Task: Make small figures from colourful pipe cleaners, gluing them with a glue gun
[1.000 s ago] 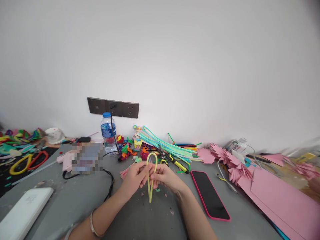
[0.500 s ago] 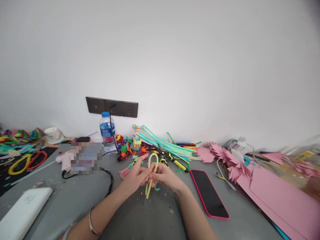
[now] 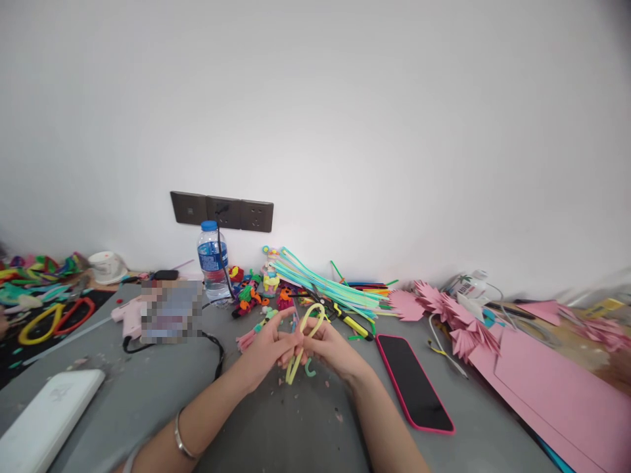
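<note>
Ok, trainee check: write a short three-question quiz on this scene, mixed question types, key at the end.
1. Multiple choice: what is held between the left hand and the right hand?
a) a sheet of paper
b) a looped yellow strip
c) a pair of scissors

2. True or false: the phone lies on the person's right, beyond the right forearm.

3. Fill in the blank: the bottle near the wall sockets has a ____ cap.

Key: 1 b; 2 true; 3 blue
</note>
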Motion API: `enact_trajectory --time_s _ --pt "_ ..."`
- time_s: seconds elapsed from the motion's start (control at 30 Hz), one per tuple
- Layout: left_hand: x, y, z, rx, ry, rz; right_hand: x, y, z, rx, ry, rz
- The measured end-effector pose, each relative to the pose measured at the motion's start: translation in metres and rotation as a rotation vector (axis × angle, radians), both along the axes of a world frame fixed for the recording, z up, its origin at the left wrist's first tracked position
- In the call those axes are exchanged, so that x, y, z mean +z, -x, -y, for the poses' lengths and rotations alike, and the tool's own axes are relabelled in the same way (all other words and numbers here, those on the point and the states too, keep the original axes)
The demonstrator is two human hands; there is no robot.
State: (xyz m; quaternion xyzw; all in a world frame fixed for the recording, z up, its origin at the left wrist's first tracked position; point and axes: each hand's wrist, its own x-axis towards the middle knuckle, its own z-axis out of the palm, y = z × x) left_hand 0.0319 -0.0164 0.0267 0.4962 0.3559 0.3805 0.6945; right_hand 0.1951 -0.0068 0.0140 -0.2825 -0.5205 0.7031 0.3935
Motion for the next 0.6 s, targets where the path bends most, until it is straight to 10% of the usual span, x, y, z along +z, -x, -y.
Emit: enact_trajectory --time_s 0.27,0.6 --pt "-0.011 0.000 -0.004 -0.019 -0.311 -0.219 0.009 -0.010 -0.003 -0.239 -0.001 -0.042" --pt "-0.010 -0.002 0.001 -0.146 -0.144 -0.236 0.003 -0.024 -0.007 -0.228 -0.133 0.158"
